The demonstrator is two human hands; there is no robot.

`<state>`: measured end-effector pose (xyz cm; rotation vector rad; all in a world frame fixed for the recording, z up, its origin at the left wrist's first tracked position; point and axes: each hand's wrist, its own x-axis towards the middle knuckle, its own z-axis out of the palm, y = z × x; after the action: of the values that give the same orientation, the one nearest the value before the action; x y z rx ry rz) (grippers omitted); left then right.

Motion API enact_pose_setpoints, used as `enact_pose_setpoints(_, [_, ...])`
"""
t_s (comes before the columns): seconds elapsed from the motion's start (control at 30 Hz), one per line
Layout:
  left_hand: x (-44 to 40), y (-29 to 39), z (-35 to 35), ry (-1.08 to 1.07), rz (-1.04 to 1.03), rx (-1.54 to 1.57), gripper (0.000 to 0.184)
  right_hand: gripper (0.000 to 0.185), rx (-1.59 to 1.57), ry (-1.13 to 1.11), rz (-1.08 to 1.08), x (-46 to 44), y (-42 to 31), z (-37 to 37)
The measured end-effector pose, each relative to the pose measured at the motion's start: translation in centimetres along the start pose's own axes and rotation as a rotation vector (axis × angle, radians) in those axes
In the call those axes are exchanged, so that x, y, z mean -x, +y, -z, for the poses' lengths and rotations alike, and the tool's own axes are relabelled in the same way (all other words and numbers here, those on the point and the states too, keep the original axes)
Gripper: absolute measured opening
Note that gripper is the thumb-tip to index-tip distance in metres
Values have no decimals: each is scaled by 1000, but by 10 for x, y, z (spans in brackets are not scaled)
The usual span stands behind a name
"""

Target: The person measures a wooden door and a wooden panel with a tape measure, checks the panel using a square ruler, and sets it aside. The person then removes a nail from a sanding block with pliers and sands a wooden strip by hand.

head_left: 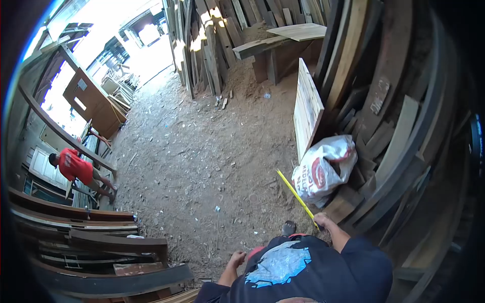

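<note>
Head view is showing you standing on a littered dirt floor [217, 151], with your right hand [327, 222] closing around the near end of a slim yellow strip [298, 198], which is looking like a measuring rule or tape blade, though no markings are reading clearly. The relation that is mattering most is the strip's long axis: it is running from your right fist forward and to your left, slanting away from your body, with its free end lying ahead of you near the foot of a pale wooden panel [308, 111]. Along its right side a white sack [323, 171] with red print is sitting just beside it; whether the two are touching, you are not able to tell from here, nor whether the free end is resting on the ground or hovering over it. Your right hand is clearly the nearer one, since it is already holding the strip. Your left hand [236, 260] is hanging low on the other side of your body, well apart from the strip; its fingers are appearing loosely curled, but you are not able to tell whether anything is sitting inside them.
</note>
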<state>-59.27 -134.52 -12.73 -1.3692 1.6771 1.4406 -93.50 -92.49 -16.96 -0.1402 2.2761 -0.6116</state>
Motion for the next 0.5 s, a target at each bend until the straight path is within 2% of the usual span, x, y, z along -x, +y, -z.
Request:
enact_pose_setpoints(0.03, [-8, 0, 2, -42, -81, 26, 31, 26, -104, 10, -38, -18, -28, 26])
enact_pose_setpoints(0.07, [-12, 7, 3, -59, -77, 49, 32, 27, -69, 95, 89, -28, -63, 58])
enact_pose_setpoints(0.1, [-17, 21, 4, -76, -53, 64, 32, 27, -143, 172, 132, -69, -71, 67])
enact_pose_setpoints(0.13, [-25, 39, 6, -85, -22, 78, 32, 28, -57, 174, 146, -69, -116, 103])
enact_pose_setpoints(0.17, [-36, 70, 16, -90, 13, 77, 32, 31, -388, 74, 108, -105, -167, 133])
enact_pose_setpoints(0.2, [-47, 89, 19, -94, 46, 83, 32, 30, -353, 178, 161, -108, -193, 152])
enact_pose_setpoints(0.27, [-73, 133, 31, -97, 90, 83, 33, 33, -549, 140, 269, -148, -235, 169])
enact_pose_setpoints(0.33, [-106, 180, 45, -107, 114, 87, 33, 34, -853, -26, 173, -172, -275, 191])
enact_pose_setpoints(0.4, [-137, 234, 57, -125, 132, 79, 34, 29, -948, -40, 274, -227, -303, 200])
enact_pose_setpoints(0.5, [-202, 311, 80, -182, 144, 75, 34, 27, -933, -30, 299, -268, -330, 215])
